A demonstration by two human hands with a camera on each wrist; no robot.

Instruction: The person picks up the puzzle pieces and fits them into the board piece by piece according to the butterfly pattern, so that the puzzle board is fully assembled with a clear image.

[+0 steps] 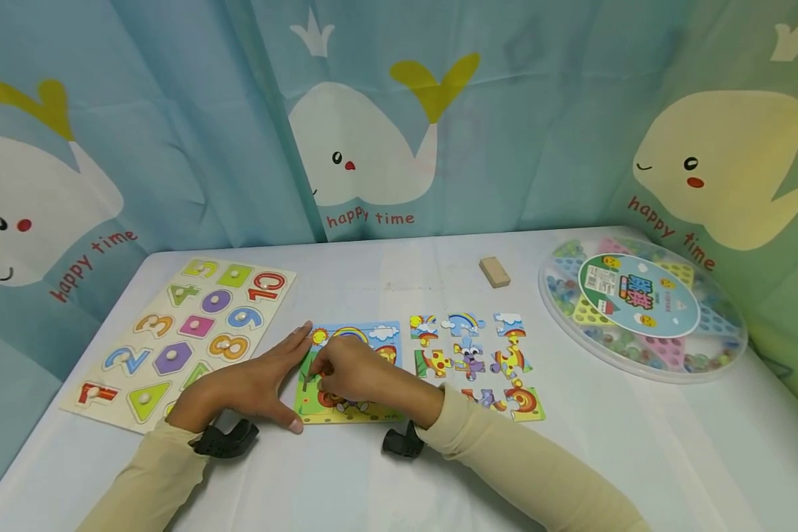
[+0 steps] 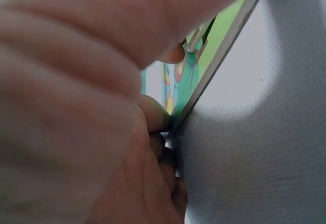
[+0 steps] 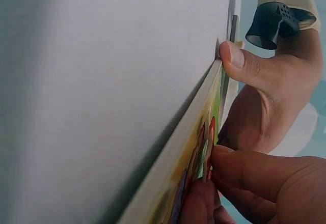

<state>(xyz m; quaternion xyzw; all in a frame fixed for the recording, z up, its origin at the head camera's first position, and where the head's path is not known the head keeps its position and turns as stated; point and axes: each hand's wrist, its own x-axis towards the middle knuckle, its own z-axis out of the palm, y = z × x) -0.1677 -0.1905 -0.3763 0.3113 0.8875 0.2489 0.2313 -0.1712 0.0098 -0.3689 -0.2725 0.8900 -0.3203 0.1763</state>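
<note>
A colourful cartoon jigsaw board [image 1: 379, 416] lies flat on the table between my hands. My left hand [image 1: 256, 380] braces its left side with fingers extended, the thumb at the lower left corner and fingertips by the upper one. Over the board's left part, my right hand [image 1: 355, 369] pinches a jigsaw piece [image 3: 208, 155] between thumb and fingers, close against the board's surface. My fingers cover most of that piece. Right of the board, several loose jigsaw pieces [image 1: 468, 360] are laid out in rough rows; my right forearm crosses near the lower ones.
At the left lies a wooden number-and-shape peg board [image 1: 123, 384], partly behind my left wrist. A small wooden block [image 1: 494, 272] sits toward the back. On the right is a round clear case [image 1: 718, 355] of marbles. A whale-print curtain [image 1: 539, 148] hangs behind the table.
</note>
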